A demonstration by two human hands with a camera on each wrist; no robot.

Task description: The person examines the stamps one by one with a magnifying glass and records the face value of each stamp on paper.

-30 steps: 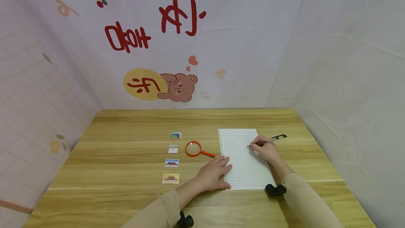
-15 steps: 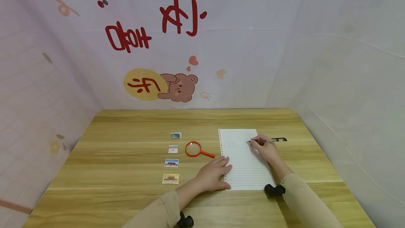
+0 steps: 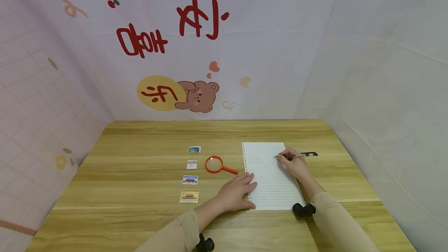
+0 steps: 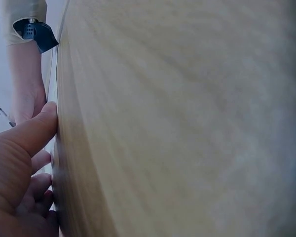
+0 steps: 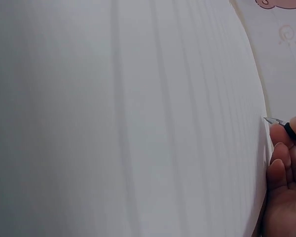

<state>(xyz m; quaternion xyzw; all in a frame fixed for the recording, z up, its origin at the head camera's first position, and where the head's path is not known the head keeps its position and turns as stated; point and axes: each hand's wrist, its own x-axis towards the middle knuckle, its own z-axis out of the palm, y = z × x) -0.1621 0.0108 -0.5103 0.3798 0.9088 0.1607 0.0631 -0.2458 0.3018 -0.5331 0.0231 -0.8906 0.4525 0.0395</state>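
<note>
A lined sheet of paper [image 3: 271,189] with punched holes down its left edge lies on the wooden table, faint handwriting across its upper part. My right hand [image 3: 294,165] pinches a pen [image 3: 302,154] with a dark cap on its far end, the tip at the writing. In the right wrist view the pen's tip [image 5: 274,120] is close to the lined sheet, fingers curled beneath. My left hand [image 3: 236,193] rests with spread fingers on the sheet's left edge. The left wrist view shows its thumb [image 4: 37,131] stretched out along the table surface.
Left of the sheet lies a red magnifying glass [image 3: 214,164], its handle toward my left hand. Several small picture stamps form a column further left, with a yellow stamp [image 3: 189,197] nearest me. A printed cloth [image 3: 266,49] hangs behind the table [image 3: 115,174].
The pen has swung to a flatter slant and its tip has shifted slightly up the sheet; over the last half second it barely moves. The left hand stays in place.
</note>
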